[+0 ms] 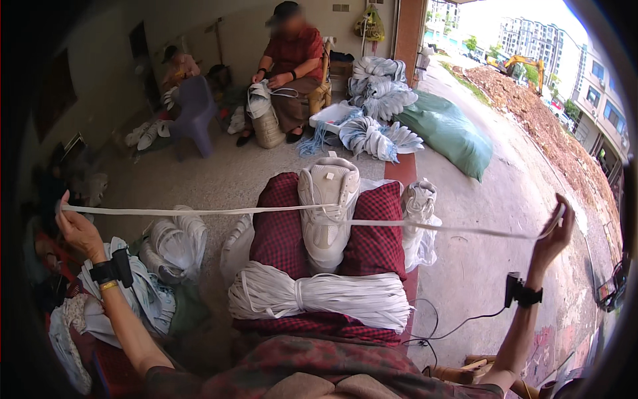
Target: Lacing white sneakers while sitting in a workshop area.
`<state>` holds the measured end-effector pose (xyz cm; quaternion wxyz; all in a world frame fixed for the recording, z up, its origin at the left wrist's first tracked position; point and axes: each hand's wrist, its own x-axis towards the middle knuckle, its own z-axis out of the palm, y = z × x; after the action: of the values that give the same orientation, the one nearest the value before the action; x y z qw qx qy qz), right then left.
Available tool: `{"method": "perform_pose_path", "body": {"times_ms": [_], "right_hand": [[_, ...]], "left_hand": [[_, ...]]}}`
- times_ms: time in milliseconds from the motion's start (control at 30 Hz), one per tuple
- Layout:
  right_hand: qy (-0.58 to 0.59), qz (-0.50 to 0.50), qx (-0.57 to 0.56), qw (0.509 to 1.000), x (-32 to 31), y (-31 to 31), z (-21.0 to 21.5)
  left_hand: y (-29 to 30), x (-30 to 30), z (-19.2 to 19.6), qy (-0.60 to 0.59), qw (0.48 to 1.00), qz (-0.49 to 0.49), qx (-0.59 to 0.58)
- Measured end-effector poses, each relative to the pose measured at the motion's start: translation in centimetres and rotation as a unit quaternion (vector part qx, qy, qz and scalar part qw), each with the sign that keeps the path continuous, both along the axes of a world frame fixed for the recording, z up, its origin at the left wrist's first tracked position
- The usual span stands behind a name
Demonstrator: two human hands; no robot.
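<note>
A white high-top shoe (323,241) stands between my knees, its toe toward me, on red-and-black checked cloth (278,229). A flat white shoelace (186,212) passes through the eyelets low on the shoe's front, its two halves pulled out sideways. My left hand (81,231) grips one end far to the left. Out to the right, my right hand (553,234) is raised and holds the other end, which bends up at the fingers. Across my lap, in front of the toe, lies a thick tied bundle of white laces (319,297).
Another white shoe (420,203) sits right of my knee; bagged shoes (174,243) lie to the left. Black cables (458,332) trail at lower right. Ahead, a seated person (296,63) handles a shoe near shoe piles (380,90) and a green sack (448,133).
</note>
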<state>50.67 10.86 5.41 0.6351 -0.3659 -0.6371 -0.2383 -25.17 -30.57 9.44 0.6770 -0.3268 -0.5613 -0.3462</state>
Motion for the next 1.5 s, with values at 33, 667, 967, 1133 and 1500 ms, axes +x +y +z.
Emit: {"method": "perform_pose_path", "body": {"times_ms": [33, 667, 967, 1133, 1500], "right_hand": [[0.058, 0.084, -0.137, 0.985, -3.7, 0.0, -2.1], [-0.073, 0.505, -0.383, 0.770, -30.1, -1.7, -8.1], [-0.120, 0.465, -0.380, 0.791, -30.3, -3.0, -7.5], [-0.226, 0.402, -0.271, 0.845, -31.9, -2.5, -7.3], [-0.159, 0.491, -0.442, 0.733, -30.6, -1.5, -6.5]], "left_hand": [[1.3, -0.5, -2.1, -0.130, 0.977, -0.163, 0.040], [27.1, 23.3, -14.8, -0.482, 0.549, -0.638, -0.242], [26.7, 23.1, -15.2, -0.521, 0.539, -0.607, -0.263], [27.2, 23.7, -14.8, -0.530, 0.548, -0.603, -0.234], [27.7, 24.5, -14.7, -0.433, 0.671, -0.558, -0.226]]}}
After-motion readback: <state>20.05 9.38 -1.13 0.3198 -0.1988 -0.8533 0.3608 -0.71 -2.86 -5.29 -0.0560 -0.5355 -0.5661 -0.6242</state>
